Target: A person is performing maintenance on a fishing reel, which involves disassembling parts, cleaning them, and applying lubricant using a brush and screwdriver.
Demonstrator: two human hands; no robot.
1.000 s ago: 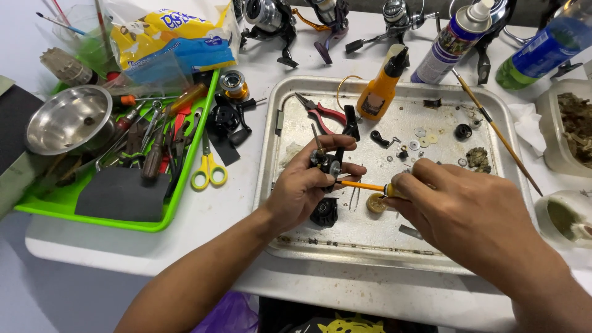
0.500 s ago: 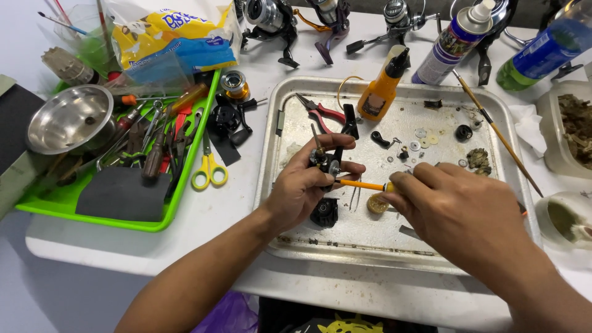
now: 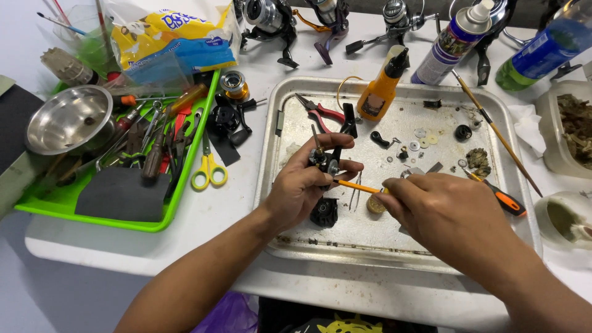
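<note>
Mid-strip here: our left hand (image 3: 302, 188) fingers pinch small black reel part (image 3: 325, 161), right hand (image 3: 441, 213) fingers grip orange-handled tool (image 3: 356, 186), tip at part. Next probably needs steady hold, gentle pressure.

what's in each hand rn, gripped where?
Left hand: small black metal mechanical part, pinched around its body. Right hand: thin orange-handled tool, held at its rear end, tip at the part.

Both forearms reach in from the lower edge and meet near the middle. The left hand (image 3: 299, 188) is turned palm-inward, its fingers (image 3: 330, 143) curled up in a pinch, thumb extended right. The right hand (image 3: 435, 206) lies knuckles-up, fingers closed in a tight pinch pointing left toward the left thumb.
</note>
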